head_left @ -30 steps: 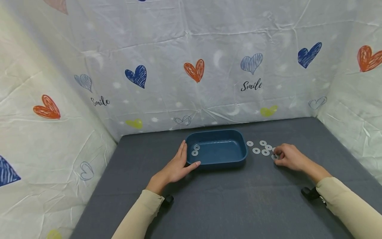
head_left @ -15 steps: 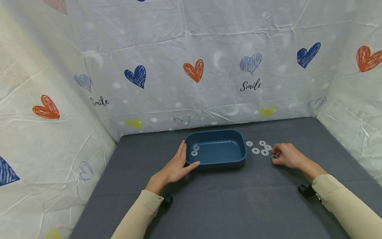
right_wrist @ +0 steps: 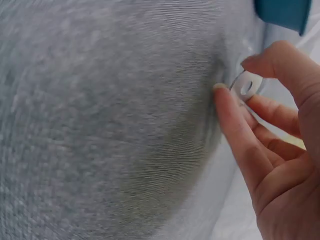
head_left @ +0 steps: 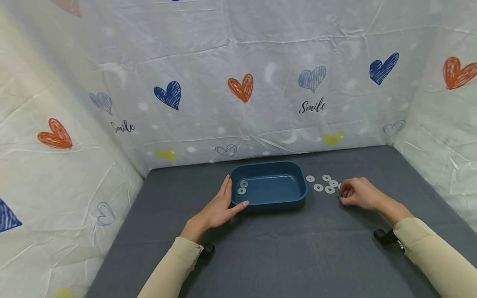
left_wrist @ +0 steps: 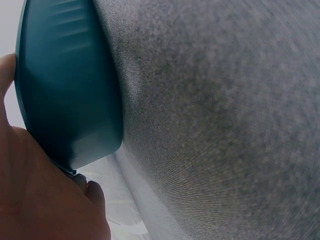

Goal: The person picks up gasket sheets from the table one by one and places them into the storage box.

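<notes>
My left hand point(head_left: 220, 210) lies against the left end of a blue rectangular tray point(head_left: 273, 203), its fingers straight along the side and its thumb at the front rim. In the left wrist view that hand point(left_wrist: 47, 185) touches the teal-looking tray wall point(left_wrist: 75, 95). Two flat metal washers point(head_left: 242, 191) lie inside the tray, near its left end. To the right of the tray, my right hand point(head_left: 359, 194) pinches a washer point(right_wrist: 254, 80) between thumb and fingertips, tilted on edge close to the cloth. Several more washers point(head_left: 329, 189) lie flat between that hand and the tray.
A dark grey cloth point(head_left: 283, 256) covers the table. White sheets printed with hearts point(head_left: 242, 87) hang behind it and at both sides, meeting the table's back edge just beyond the tray. A dark device point(head_left: 385, 236) is strapped at the right wrist.
The right thumb and fingers have closed on a washer that lay flat on the cloth and tipped it up. The left hand and tray have stayed in place.
</notes>
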`<state>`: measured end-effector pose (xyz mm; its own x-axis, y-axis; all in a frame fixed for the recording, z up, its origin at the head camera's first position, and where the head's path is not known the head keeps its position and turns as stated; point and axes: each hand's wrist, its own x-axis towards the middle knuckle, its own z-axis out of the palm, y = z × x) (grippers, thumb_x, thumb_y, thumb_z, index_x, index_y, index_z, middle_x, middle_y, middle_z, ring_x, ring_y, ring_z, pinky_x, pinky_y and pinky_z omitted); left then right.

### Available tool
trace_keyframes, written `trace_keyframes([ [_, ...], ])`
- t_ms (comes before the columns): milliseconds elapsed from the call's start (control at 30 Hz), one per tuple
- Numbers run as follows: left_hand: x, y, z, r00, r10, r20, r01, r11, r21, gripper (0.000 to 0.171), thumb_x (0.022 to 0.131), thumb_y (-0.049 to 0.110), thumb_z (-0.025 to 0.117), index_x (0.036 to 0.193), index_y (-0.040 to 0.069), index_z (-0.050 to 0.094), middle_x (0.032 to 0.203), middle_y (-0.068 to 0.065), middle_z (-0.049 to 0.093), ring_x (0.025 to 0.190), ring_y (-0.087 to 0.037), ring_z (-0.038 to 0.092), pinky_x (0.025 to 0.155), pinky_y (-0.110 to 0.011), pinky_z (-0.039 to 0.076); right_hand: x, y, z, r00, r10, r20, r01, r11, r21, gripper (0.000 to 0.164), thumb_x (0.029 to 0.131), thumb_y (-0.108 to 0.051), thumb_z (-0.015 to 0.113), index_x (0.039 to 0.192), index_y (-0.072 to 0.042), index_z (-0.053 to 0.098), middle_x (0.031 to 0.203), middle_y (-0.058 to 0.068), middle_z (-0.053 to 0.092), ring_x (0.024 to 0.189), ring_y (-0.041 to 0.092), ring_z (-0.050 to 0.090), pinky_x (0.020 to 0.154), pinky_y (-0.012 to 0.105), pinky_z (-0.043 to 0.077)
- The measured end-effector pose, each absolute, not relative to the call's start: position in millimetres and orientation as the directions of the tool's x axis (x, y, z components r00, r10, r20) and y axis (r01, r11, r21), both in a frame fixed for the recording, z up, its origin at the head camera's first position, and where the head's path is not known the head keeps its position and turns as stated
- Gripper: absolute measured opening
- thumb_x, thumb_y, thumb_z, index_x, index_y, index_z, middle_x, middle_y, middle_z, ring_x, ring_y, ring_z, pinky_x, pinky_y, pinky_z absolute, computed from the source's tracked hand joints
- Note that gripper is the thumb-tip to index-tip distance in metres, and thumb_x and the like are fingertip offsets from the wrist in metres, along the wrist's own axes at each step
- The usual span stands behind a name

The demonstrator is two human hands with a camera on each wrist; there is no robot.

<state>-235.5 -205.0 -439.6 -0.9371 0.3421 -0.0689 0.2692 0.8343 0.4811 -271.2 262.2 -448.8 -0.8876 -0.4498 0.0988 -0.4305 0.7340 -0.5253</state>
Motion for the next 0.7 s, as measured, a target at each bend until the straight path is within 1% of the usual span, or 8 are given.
trace_keyframes([
  [100,-236.2,-204.5,-439.6,-0.937,0.343,-0.070,0.269,0.834,0.481,0.112,0.095,0.077,0.044,0.163,0.004,-0.007,0.170,-0.006,-0.019,0.158,-0.031,0.003,0.123,-0.055,0.019,-269.6,261.9,-445.7,-0.889,-0.446,0.101,-0.423,0.717,-0.555,0.024,0.085,-0.008,0.079,0.103,0.006,0.071,0.088,0.004,0.072,0.076,0.013,0.066,0.068,0.033,0.055],
  [200,-236.8,-204.6,-440.2,-0.938,0.340,-0.072,0.267,0.838,0.475,0.112,0.095,0.077,0.044,0.163,0.004,-0.007,0.170,-0.006,-0.019,0.158,-0.030,0.003,0.123,-0.055,0.019,-267.8,259.6,-442.0,-0.890,-0.438,0.127,-0.425,0.697,-0.577,0.022,0.085,-0.008,0.079,0.104,0.003,0.072,0.093,0.006,0.074,0.080,0.015,0.069,0.067,0.031,0.056],
  [333,-235.5,-205.5,-440.7,-0.938,0.338,-0.074,0.264,0.837,0.479,0.112,0.095,0.078,0.043,0.163,0.005,-0.008,0.170,-0.006,-0.019,0.158,-0.029,0.003,0.123,-0.054,0.019,-264.5,252.8,-436.2,-0.876,-0.449,0.179,-0.457,0.648,-0.610,0.021,0.088,-0.008,0.079,0.105,0.000,0.072,0.098,0.007,0.073,0.082,0.016,0.071,0.067,0.029,0.056],
  [433,-235.2,-205.9,-441.1,-0.938,0.339,-0.070,0.266,0.835,0.482,0.112,0.095,0.078,0.043,0.163,0.005,-0.008,0.170,-0.006,-0.019,0.158,-0.030,0.003,0.123,-0.054,0.019,-262.5,245.9,-430.3,-0.862,-0.464,0.202,-0.476,0.606,-0.638,0.023,0.089,-0.009,0.079,0.109,0.001,0.072,0.102,0.008,0.072,0.085,0.017,0.071,0.068,0.029,0.057],
  [567,-235.7,-205.8,-441.1,-0.937,0.342,-0.067,0.269,0.832,0.485,0.111,0.096,0.077,0.044,0.163,0.005,-0.008,0.170,-0.006,-0.019,0.158,-0.030,0.003,0.122,-0.055,0.020,-262.3,234.8,-423.4,-0.861,-0.465,0.206,-0.473,0.583,-0.661,0.024,0.090,-0.009,0.078,0.111,0.000,0.072,0.106,0.008,0.072,0.088,0.018,0.071,0.071,0.029,0.058],
  [700,-237.8,-206.3,-442.9,-0.938,0.338,-0.081,0.261,0.839,0.478,0.111,0.096,0.077,0.042,0.163,0.007,-0.010,0.170,-0.003,-0.022,0.158,-0.028,0.001,0.123,-0.054,0.019,-263.7,224.0,-419.9,-0.856,-0.461,0.235,-0.486,0.560,-0.671,0.025,0.088,-0.006,0.079,0.111,-0.001,0.073,0.104,0.007,0.073,0.088,0.018,0.071,0.071,0.029,0.058],
])
